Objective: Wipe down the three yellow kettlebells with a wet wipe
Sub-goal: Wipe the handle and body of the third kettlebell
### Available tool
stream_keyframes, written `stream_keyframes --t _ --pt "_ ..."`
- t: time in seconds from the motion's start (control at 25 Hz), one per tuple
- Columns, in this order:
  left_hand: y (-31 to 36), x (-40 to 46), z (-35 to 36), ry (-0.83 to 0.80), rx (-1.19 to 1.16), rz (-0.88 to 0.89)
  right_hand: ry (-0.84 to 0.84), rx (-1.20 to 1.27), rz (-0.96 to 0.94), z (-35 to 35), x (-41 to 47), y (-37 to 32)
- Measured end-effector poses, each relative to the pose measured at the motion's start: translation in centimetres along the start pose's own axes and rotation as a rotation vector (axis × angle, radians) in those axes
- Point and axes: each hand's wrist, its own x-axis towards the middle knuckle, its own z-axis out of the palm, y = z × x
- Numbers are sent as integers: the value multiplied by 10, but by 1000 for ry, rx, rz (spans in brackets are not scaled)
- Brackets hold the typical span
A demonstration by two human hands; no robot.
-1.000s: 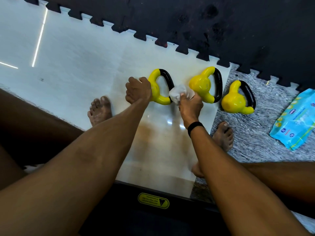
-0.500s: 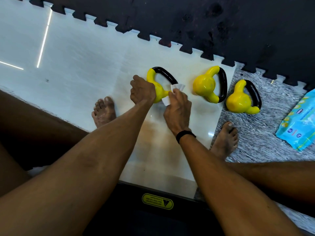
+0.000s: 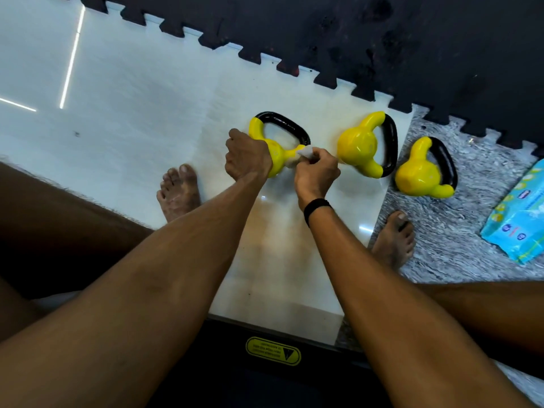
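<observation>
Wiping the first of three yellow kettlebells, head view. The left kettlebell (image 3: 275,156) lies on its side on the pale floor tile (image 3: 147,98), near the tile's far edge where the dark interlocking mat (image 3: 382,39) begins; its black handle loop points toward that mat. To do this step well, the bell should be held firmly against rolling while the wet wipe (image 3: 304,153) is drawn around the yellow neck where body meets handle, then over the full body, with the bell turned so the underside is also reached. The left hand (image 3: 247,157) has its fingers curled over the yellow body, gripping and steadying it. The right hand (image 3: 316,172), a black band at its wrist, pinches the bunched wipe between curled fingertips and presses it on the bell's right neck. The middle kettlebell (image 3: 360,148) lies by the tile's right edge; the right kettlebell (image 3: 421,173) lies on the mottled grey floor (image 3: 441,231) beyond it, both untouched. A blue wipes packet (image 3: 518,222) lies further right.
</observation>
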Motion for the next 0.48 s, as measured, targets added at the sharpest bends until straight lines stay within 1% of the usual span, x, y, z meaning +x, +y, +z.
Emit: stream_keyframes --t 0.04,0.12,0.2,0.32,0.4,0.48 --pt "0 -1 -1 -6 7 3 10 15 91 3 -7 -2" --pt "0 -2 -4 -33 16 8 -1 20 167 6 -17 -1" --pt "-2 -3 -9 -73 18 -7 -10 80 149 1 -20 -9" --pt "-6 -7 -23 -107 40 -24 -23 202 47 -17 -10 -23" --pt "-7 -14 -35 -127 6 60 -87 296 42 -35 -3 -41" --pt "0 -22 -51 -157 -92 163 -120 334 26 -55 1 -65"
